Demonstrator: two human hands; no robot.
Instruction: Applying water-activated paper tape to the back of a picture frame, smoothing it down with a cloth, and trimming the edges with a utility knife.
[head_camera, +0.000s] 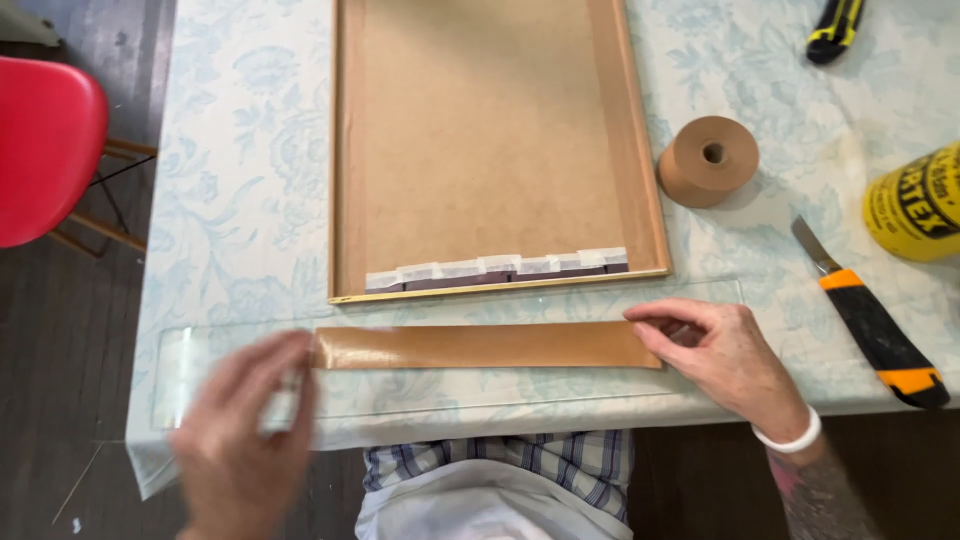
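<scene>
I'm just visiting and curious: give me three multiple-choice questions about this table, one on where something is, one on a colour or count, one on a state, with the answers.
1. Where does the roll of brown tape sit?
A. right of the wooden frame
B. inside the frame
C. on the red chair

2. How many knives with black and orange handles lie on the table?
A. none
B. one
C. three

3. How is the brown strip lying?
A. rolled up
B. flat on the glass strip
C. hanging off the table edge

Answers:
1 A, the roll stands on the cloth just right of the wooden frame.
2 B, one utility knife lies at the right.
3 B, the strip lies flat on the clear glass strip, with the left hand and right hand at its ends.
</scene>
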